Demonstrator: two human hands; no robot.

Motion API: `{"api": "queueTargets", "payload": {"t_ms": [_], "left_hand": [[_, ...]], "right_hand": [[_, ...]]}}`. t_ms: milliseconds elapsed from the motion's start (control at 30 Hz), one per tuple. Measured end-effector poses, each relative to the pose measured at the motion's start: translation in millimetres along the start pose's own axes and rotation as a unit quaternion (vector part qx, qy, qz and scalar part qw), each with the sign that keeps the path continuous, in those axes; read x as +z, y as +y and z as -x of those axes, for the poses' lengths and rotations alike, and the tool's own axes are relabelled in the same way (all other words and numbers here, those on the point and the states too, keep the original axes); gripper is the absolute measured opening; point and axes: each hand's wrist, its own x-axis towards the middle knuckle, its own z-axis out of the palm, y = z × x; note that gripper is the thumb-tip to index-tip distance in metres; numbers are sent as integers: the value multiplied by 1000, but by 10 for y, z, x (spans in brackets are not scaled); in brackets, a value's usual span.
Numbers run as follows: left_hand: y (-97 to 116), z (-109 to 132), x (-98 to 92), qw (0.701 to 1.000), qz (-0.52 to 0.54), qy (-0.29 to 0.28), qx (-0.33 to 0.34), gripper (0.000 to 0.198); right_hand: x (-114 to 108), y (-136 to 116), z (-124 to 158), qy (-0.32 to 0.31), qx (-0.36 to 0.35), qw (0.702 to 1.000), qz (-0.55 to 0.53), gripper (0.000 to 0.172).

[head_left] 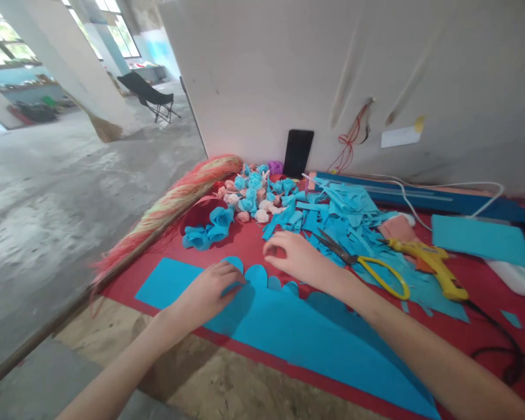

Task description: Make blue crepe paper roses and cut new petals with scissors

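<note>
A long sheet of blue paper [284, 338] with a scalloped upper edge lies on the red tabletop [161, 245]. At the left part of that edge my left hand [214, 289] is closed, its fingers curled over a rounded paper flap. My right hand [295, 256] is held just beyond the scallops, thumb and fingers bent together in a loop; nothing shows in them. Near my right wrist, yellow-handled scissors [382, 274] rest on blue paper scraps [345, 213]. Curled blue paper flowers [210, 227] sit beyond my left hand.
A yellow glue gun [433, 262] with a black cord lies at right. Behind are small pink and blue paper roses [251, 195], a black phone [298, 153] leaning on the white panel, and folded blue paper [481, 239]. A broom [166, 204] slants along the table's left edge.
</note>
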Motion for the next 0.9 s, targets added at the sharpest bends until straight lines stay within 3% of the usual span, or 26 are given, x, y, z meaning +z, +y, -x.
{"api": "queueTargets", "payload": {"t_ms": [133,333,533,767,900], "left_hand": [[315,-189,131,996,2,-21,92,15],[595,-294,425,982,13,-47,184,17],[568,-279,635,984,29,-39,172,17],[583,-300,631,984,45,-22,171,20],[575,-275,620,982,35,-10,185,20]], "right_hand": [[-112,146,668,-11,39,999,-4,9],[182,387,1351,-5,90,996,19,7],[331,514,1521,13,77,996,44,12],[433,610,1620,68,57,993,83,8],[517,639,1623,107,22,985,130,22]]}}
